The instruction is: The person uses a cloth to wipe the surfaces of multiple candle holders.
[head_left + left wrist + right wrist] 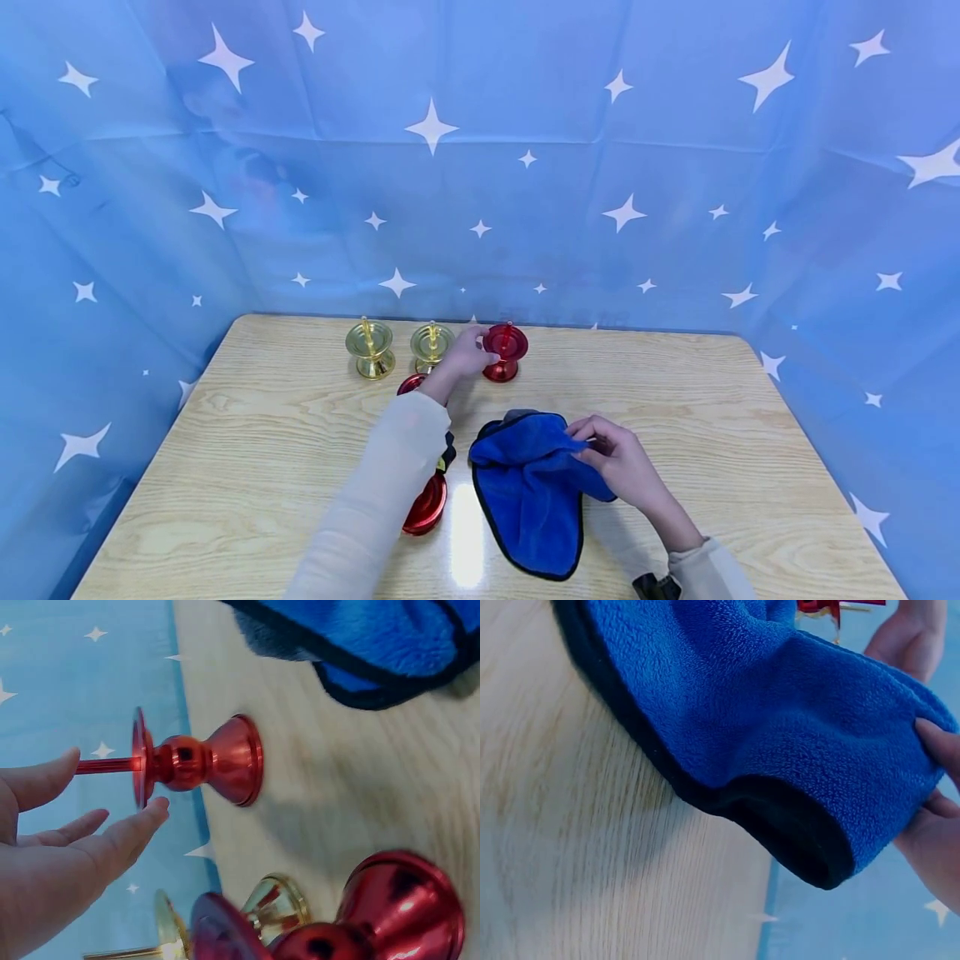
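Observation:
At the back of the table stands an upright red metal candle holder (501, 371) with a wide dish and a thin central spike. My left hand (468, 354) reaches to its left side with thumb and fingers spread. In the left wrist view the thumb (56, 778) is at the spike's tip and a fingertip is right by the dish rim, none curled round it. My right hand (618, 458) pinches the edge of a blue plush cloth (532, 508) with black trim. That corner is raised, while the rest lies rumpled on the table.
Two gold candle holders (372, 342) stand at the back left. Partly hidden by my left forearm are another red holder (412, 382), a red piece (427, 507) nearer the front and a small black-and-yellow thing (448, 454). A blue star-patterned curtain (480, 183) hangs behind the wooden table (247, 433).

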`<state>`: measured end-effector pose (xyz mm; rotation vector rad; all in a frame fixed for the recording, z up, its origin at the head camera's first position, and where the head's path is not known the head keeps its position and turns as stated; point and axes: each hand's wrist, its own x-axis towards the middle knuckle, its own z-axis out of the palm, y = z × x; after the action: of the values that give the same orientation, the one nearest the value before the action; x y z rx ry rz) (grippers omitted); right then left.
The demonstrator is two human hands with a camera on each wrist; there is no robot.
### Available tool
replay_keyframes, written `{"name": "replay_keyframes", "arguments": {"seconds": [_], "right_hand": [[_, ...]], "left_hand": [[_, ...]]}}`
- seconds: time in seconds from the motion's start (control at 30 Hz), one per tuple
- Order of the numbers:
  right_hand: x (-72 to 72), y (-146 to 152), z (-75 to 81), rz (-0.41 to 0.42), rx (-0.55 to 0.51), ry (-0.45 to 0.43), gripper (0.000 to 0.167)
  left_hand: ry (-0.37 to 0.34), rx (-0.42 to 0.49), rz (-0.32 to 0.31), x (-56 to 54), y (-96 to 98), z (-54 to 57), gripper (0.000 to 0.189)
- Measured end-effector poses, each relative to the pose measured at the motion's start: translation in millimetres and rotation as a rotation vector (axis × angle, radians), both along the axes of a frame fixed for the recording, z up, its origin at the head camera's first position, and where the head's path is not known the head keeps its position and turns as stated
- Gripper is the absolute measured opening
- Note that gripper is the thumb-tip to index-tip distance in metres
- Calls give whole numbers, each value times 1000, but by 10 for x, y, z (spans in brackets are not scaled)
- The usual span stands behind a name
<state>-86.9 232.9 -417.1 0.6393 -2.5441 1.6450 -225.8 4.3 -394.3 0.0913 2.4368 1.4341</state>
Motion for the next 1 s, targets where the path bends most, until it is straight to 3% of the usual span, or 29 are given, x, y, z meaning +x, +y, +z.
{"name": "replay_keyframes", "arguments": {"seconds": [0.13,0.37,0.53,0.73,0.83,0.87,1.0], "right_hand": [[3,3,-9,2,3,1,26],[2,7,-16,3,5,-23,25],[4,10,-20,2,5,-30,25],[7,19,-11,4,8,-20,24],[10,27,15,-23,24,-7,24],[12,31,29,-39,31,-1,24],[19,57,122,-113,61,20,22]], "left_hand": [[-21,30,14,-1,18,-68,51],[-148,176,63,33,46,-115,57],[-212,304,147,49,99,-149,48],[-230,351,218,59,122,-115,32],[-248,369,215,51,116,-88,32],[-228,397,195,-5,112,-180,31],[-232,399,154,17,95,-52,27]]}}
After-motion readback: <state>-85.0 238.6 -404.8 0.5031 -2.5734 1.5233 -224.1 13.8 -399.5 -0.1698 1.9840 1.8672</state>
